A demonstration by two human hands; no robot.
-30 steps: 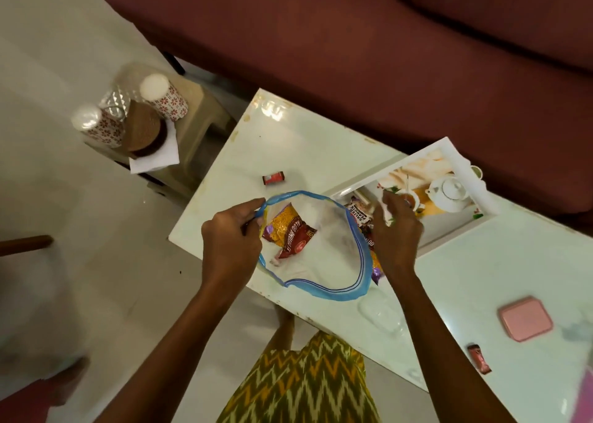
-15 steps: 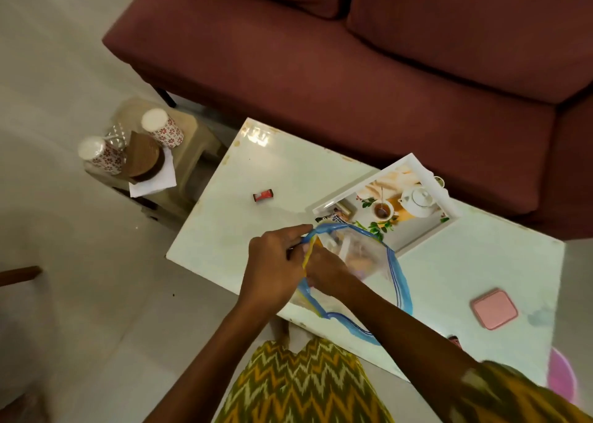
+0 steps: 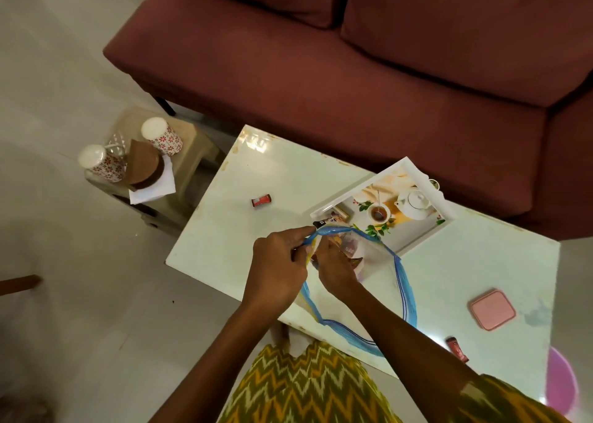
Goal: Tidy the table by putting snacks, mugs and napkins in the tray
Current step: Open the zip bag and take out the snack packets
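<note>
A clear plastic bag with a blue zip rim (image 3: 405, 291) lies open on the white table (image 3: 244, 230), snack packets showing inside it. My left hand (image 3: 279, 267) pinches the bag's rim at its far left corner. My right hand (image 3: 335, 267) is inside the bag's mouth, fingers closed on a snack packet there. The white tray with a tea-set picture (image 3: 417, 172) sits just beyond the bag, with a few packets (image 3: 333, 219) in its near-left corner. A small red snack (image 3: 261, 200) lies loose on the table to the left, another red snack (image 3: 457, 349) at the near right edge.
A pink square lid (image 3: 492, 308) lies on the table's right side. A low stool (image 3: 192, 153) to the left carries two patterned mugs (image 3: 162, 135), a brown round thing and a white napkin (image 3: 152, 191). A maroon sofa (image 3: 353, 69) stands behind the table. A pink bowl (image 3: 560, 384) shows at right.
My right hand has let go of the bag's rim and gone into the bag. The bag has shifted right toward the tray. My view has tilted up, showing more sofa.
</note>
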